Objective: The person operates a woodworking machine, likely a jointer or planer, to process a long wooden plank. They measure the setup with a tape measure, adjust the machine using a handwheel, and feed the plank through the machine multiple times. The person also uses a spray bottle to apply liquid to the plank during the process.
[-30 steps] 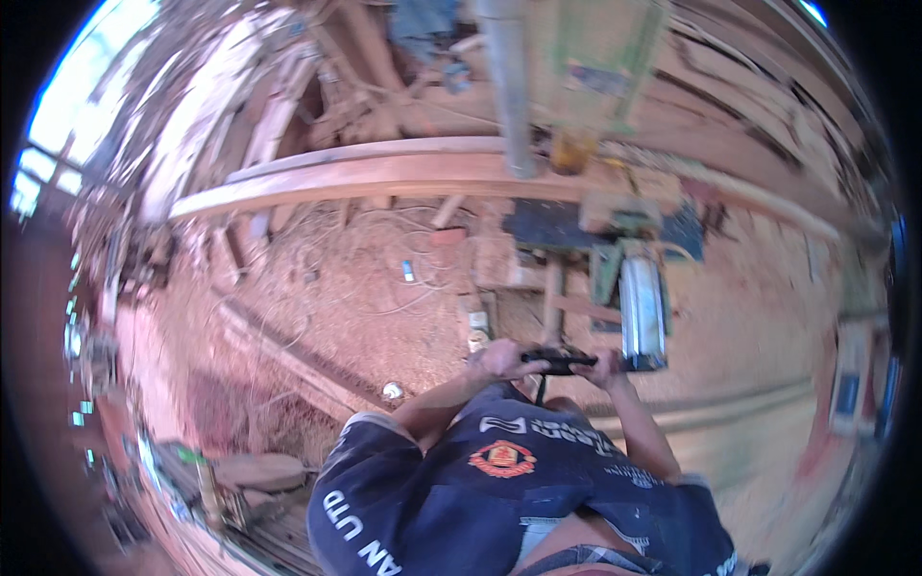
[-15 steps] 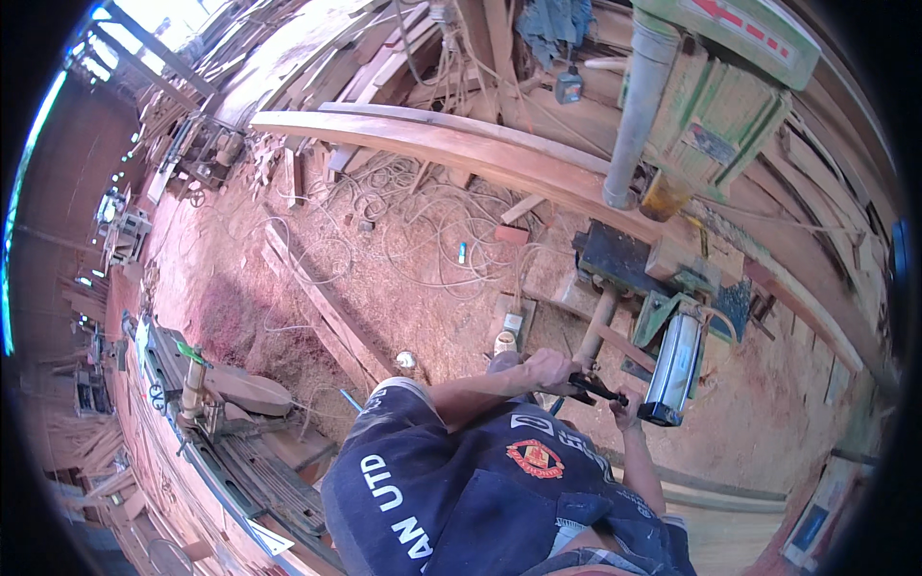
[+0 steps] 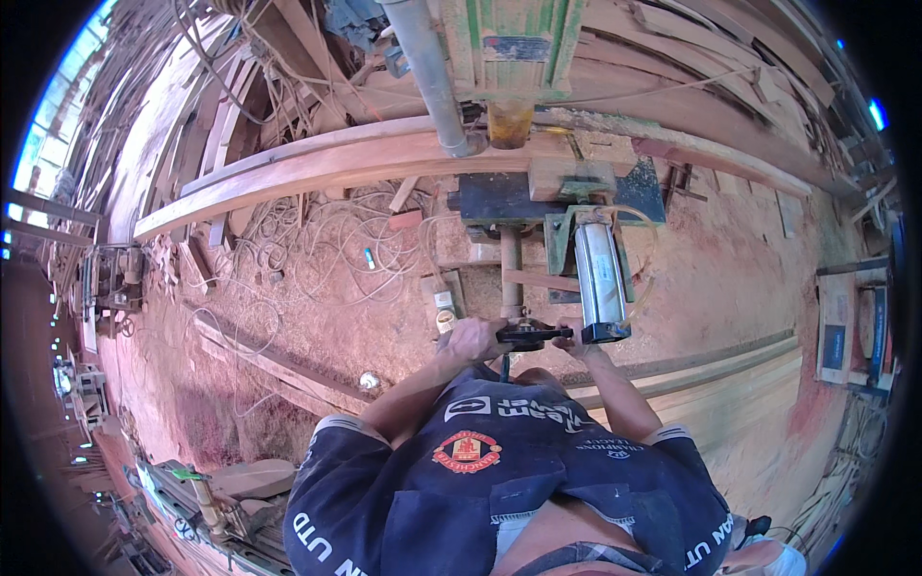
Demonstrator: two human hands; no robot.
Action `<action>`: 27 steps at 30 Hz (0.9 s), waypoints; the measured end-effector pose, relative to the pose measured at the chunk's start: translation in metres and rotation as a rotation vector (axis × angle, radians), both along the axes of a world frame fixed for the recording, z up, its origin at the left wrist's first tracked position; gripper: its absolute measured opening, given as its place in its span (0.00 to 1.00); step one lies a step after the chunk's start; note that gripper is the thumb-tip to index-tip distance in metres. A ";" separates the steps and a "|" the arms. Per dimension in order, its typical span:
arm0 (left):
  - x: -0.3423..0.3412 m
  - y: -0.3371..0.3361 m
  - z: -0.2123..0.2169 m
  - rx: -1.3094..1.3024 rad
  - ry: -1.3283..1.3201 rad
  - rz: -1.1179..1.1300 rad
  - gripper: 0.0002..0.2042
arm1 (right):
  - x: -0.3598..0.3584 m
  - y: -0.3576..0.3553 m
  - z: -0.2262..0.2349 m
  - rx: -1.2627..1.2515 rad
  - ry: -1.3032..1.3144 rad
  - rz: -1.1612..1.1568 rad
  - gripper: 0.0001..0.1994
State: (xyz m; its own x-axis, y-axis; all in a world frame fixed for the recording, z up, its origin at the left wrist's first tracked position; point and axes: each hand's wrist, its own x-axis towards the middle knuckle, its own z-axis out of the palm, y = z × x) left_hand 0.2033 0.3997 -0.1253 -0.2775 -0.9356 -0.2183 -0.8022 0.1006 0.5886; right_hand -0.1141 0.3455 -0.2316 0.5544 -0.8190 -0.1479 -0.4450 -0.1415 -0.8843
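Close in front of my body, a black handwheel (image 3: 526,335) sits at the near end of a metal shaft (image 3: 512,274). My left hand (image 3: 473,340) is closed on the wheel's left side. On its right end my right hand (image 3: 583,348) grips the handle, with the fingers partly hidden. The shaft leads to a dark metal machine table (image 3: 495,199). A silver air cylinder (image 3: 600,274) stands just beyond my right hand. Across the machine lies a long wooden beam (image 3: 336,173), under the green machine head (image 3: 519,58) and a grey pipe (image 3: 423,72).
Loose hoses (image 3: 279,250) and a reddish block (image 3: 405,220) lie on the sawdust-covered floor at left. A timber piece (image 3: 279,360) rests on the floor nearer me. Long planks (image 3: 711,389) lie at right. Stacked boards (image 3: 672,58) fill the far side.
The view has turned, so the machine now stands straight ahead instead of at the right. Both hands remain on the handwheel.
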 end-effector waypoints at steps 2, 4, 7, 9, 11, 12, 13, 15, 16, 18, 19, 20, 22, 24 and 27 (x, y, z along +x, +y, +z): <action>0.000 0.000 -0.003 -0.002 -0.004 0.003 0.21 | 0.000 -0.001 -0.002 0.011 0.030 0.011 0.39; 0.001 0.001 -0.007 0.021 -0.025 0.011 0.22 | 0.000 0.000 -0.008 0.005 -0.009 0.007 0.39; 0.002 0.004 -0.015 0.004 -0.042 0.046 0.24 | 0.000 0.001 -0.015 0.011 -0.005 -0.015 0.38; 0.003 0.006 -0.024 -0.053 -0.018 0.066 0.25 | 0.001 0.003 -0.013 0.028 0.097 -0.026 0.38; 0.005 0.009 -0.034 -0.099 0.012 0.067 0.25 | 0.004 0.003 -0.005 -0.016 0.067 -0.037 0.37; 0.006 0.009 -0.040 -0.119 0.032 0.060 0.25 | 0.006 0.003 0.001 -0.021 0.075 -0.034 0.37; 0.009 0.009 -0.046 -0.138 0.050 0.055 0.25 | 0.010 0.003 0.008 -0.026 0.081 -0.029 0.37; 0.018 0.011 -0.057 -0.125 0.099 0.041 0.25 | 0.018 0.003 0.023 -0.029 0.117 0.002 0.38; 0.023 0.011 -0.061 -0.149 0.176 0.037 0.24 | 0.022 0.003 0.031 -0.055 0.108 -0.002 0.39; 0.032 0.011 -0.068 -0.120 0.251 0.023 0.23 | 0.029 0.002 0.042 0.022 0.323 0.092 0.39; 0.033 0.011 -0.070 -0.121 0.269 -0.001 0.23 | 0.032 0.004 0.046 -0.087 0.270 0.072 0.39; 0.035 0.011 -0.071 -0.091 0.257 -0.003 0.23 | 0.034 0.004 0.048 -0.092 0.326 0.065 0.40; 0.036 0.010 -0.070 -0.060 0.239 -0.002 0.23 | 0.037 0.006 0.048 -0.125 0.292 0.019 0.40; 0.035 0.010 -0.064 -0.051 0.223 0.002 0.23 | 0.038 0.009 0.044 -0.191 0.159 -0.055 0.43; 0.033 0.010 -0.052 -0.064 0.293 0.013 0.23 | 0.039 0.011 0.036 -0.195 0.149 -0.084 0.42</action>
